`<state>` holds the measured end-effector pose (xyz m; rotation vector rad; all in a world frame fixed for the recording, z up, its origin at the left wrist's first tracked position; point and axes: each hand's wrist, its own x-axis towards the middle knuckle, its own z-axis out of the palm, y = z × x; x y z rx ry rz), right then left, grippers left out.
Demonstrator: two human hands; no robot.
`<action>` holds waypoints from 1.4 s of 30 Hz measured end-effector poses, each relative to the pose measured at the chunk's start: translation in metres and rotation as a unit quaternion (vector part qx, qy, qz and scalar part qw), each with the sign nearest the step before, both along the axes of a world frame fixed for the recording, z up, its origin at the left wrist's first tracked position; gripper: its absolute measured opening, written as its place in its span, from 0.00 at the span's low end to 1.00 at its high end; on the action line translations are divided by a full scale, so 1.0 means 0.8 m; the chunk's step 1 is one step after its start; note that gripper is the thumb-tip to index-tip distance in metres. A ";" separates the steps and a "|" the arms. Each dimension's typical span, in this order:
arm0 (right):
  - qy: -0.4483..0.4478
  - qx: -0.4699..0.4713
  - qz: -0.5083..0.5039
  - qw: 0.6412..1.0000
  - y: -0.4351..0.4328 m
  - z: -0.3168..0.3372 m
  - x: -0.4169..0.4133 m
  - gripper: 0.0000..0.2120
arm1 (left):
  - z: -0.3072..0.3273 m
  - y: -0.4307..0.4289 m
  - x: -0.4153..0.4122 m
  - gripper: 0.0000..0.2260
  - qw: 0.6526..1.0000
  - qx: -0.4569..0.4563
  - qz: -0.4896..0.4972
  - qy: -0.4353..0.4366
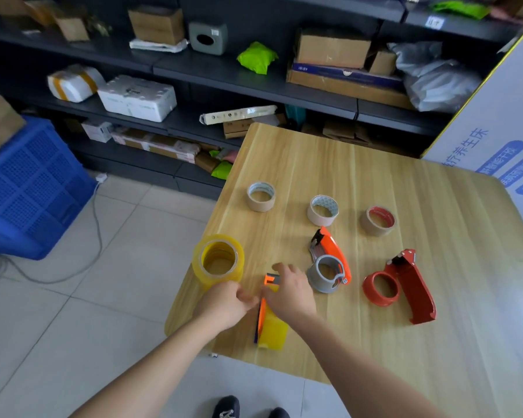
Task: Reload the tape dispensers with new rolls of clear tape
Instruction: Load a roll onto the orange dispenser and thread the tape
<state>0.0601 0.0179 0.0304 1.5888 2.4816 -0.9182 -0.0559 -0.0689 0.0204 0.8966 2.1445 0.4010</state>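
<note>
An orange tape dispenser point(268, 283) stands on edge near the table's front left, with a yellowish clear tape roll point(274, 330) mounted in it. My right hand point(290, 292) grips the dispenser from above. My left hand point(227, 303) is beside it, fingers pinched at the dispenser's left side; what they pinch is too small to tell. A stack of yellowish clear tape rolls point(219, 260) stands at the table's left edge. A second orange dispenser point(329, 260) with a bare grey hub and a red dispenser point(402, 286) with a bare hub lie to the right.
Three nearly bare cardboard tape cores point(261, 196) point(323, 210) point(378, 221) stand further back on the wooden table point(375, 164). A blue crate point(27, 188) sits on the floor at left. Dark shelves with parcels point(194, 86) run behind. A white printed box point(501, 131) is at right.
</note>
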 end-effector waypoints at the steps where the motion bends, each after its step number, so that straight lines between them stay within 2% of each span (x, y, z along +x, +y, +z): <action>1: 0.002 0.036 0.067 0.997 -0.002 0.002 -0.012 0.23 | 0.007 -0.001 -0.008 0.12 0.997 0.020 0.001 0.075; 4: -0.033 0.087 0.244 0.965 -0.009 0.001 -0.048 0.25 | 0.024 -0.011 -0.037 0.04 0.968 0.108 0.027 0.225; 5: -0.054 0.096 0.282 0.953 -0.010 -0.004 -0.058 0.25 | 0.023 -0.016 -0.048 0.05 0.960 0.128 0.032 0.247; 6: -0.077 0.100 0.313 0.941 -0.011 -0.010 -0.067 0.26 | 0.019 -0.020 -0.057 0.10 0.956 0.131 0.026 0.260; 9: -0.126 0.119 0.364 0.915 -0.013 -0.029 -0.086 0.27 | -0.003 -0.028 -0.076 0.29 0.973 0.068 0.006 0.219; 12: -0.133 0.160 0.367 0.907 -0.009 -0.040 -0.098 0.25 | -0.023 -0.027 -0.083 0.38 0.991 0.028 0.021 0.133; 14: -0.109 0.165 0.353 0.915 -0.004 -0.042 -0.104 0.20 | -0.030 -0.026 -0.089 0.39 0.993 0.045 0.043 0.100; 18: 0.013 0.121 0.290 0.949 0.008 -0.026 -0.114 0.15 | -0.023 -0.023 -0.104 0.41 0.988 0.117 0.096 0.022; 20: 0.085 0.064 0.242 0.964 0.013 -0.005 -0.118 0.14 | -0.009 -0.019 -0.112 0.40 0.978 0.174 0.116 -0.027; 22: 0.176 -0.045 0.178 0.967 0.016 0.019 -0.117 0.13 | 0.008 -0.014 -0.119 0.37 0.962 0.233 0.115 -0.085; 24: 0.261 -0.152 0.112 0.947 0.018 0.044 -0.111 0.12 | 0.026 -0.009 -0.125 0.38 0.942 0.267 0.122 -0.163; 26: 0.323 -0.219 0.066 0.918 0.017 0.066 -0.104 0.11 | 0.042 -0.004 -0.128 0.43 0.913 0.286 0.154 -0.248; 30: 0.387 -0.284 0.019 0.877 0.017 0.096 -0.089 0.12 | 0.073 0.006 -0.131 0.38 0.873 0.296 0.153 -0.357; 33: 0.433 -0.305 -0.022 0.848 0.019 0.110 -0.081 0.12 | 0.094 0.014 -0.126 0.31 0.856 0.319 0.137 -0.383; 35: 0.448 -0.292 -0.047 0.843 0.020 0.120 -0.076 0.20 | 0.108 0.021 -0.117 0.33 0.859 0.354 0.114 -0.352; 37: 0.449 -0.275 -0.056 0.848 0.020 0.131 -0.072 0.25 | 0.120 0.027 -0.107 0.40 0.876 0.390 0.059 -0.278; 39: 0.464 -0.264 -0.061 0.843 0.020 0.137 -0.064 0.21 | 0.128 0.034 -0.097 0.42 0.891 0.426 -0.009 -0.159; 42: 0.504 -0.255 -0.070 0.822 0.023 0.142 -0.050 0.18 | 0.143 0.044 -0.080 0.37 0.873 0.474 -0.115 0.034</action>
